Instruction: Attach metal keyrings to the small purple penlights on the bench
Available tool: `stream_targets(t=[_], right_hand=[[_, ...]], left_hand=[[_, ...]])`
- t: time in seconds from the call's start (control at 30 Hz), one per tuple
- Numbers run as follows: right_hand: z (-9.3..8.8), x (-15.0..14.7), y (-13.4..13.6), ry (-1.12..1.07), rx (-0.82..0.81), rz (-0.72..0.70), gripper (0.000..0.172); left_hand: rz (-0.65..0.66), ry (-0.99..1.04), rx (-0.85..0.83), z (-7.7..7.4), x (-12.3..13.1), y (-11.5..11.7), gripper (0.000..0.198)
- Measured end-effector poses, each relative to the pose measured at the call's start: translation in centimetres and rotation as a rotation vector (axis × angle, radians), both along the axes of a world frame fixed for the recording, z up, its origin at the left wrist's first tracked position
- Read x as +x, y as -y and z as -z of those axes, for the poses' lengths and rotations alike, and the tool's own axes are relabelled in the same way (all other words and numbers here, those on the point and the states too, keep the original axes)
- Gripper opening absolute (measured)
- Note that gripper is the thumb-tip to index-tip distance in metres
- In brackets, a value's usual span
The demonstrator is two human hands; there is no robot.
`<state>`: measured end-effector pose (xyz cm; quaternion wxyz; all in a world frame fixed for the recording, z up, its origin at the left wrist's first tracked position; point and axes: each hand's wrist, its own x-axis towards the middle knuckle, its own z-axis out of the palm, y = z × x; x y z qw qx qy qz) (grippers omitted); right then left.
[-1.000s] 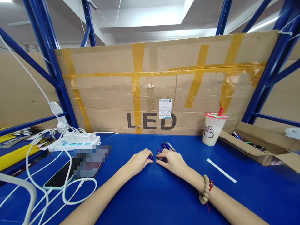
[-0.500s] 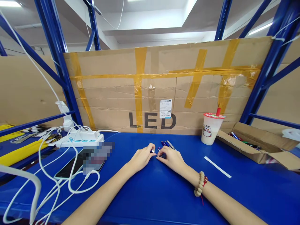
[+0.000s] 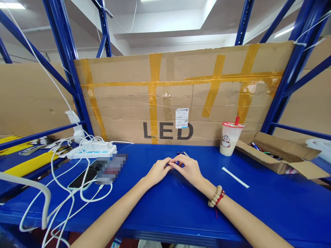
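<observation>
Over the middle of the blue shelf, my left hand [image 3: 158, 171] and my right hand [image 3: 190, 168] meet at the fingertips. My left hand is closed in a pinch on a small blue-and-silver piece that looks like the end of a pen; most of it is covered by the fingers. Thumb and forefinger of my right hand are pinched together against it, and what they hold is hidden. Just behind my right hand lie several pens [image 3: 185, 154], partly covered by it. A beaded bracelet [image 3: 216, 196] is on my right wrist.
White strip [image 3: 235, 177] on the shelf [image 3: 165, 210] at right. Behind it stand a drink cup [image 3: 230, 139] with a red straw and an open cardboard box [image 3: 271, 163] of pens. At left are phones [image 3: 85, 175], white cables [image 3: 85, 196] and a power strip [image 3: 90, 150]. A cardboard wall [image 3: 124, 103] closes the back.
My hands have come together; the gap between their fingertips has closed. My right hand now covers more of the pens. The camera view has shifted slightly, showing the shelf's front edge.
</observation>
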<state>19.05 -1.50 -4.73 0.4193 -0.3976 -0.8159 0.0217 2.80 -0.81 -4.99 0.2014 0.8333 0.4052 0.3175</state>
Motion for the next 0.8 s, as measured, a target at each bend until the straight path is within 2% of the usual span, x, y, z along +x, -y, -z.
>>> stream_targets(t=[0.33, 0.7, 0.8], right_hand=[[-1.0, 0.6, 0.2, 0.004, 0.06, 0.047, 0.019], [-0.8, 0.7, -0.1, 0.047, -0.079, -0.014, 0.019], [-1.0, 0.7, 0.0, 0.035, -0.129, 0.038, 0.023]], left_hand=[[-0.033, 0.004, -0.007, 0.0, 0.2, -0.1, 0.018], [-0.035, 0.009, -0.007, 0.1, 0.0, -0.2, 0.019], [-0.052, -0.013, -0.015, -0.1, 0.0, 0.0, 0.02]])
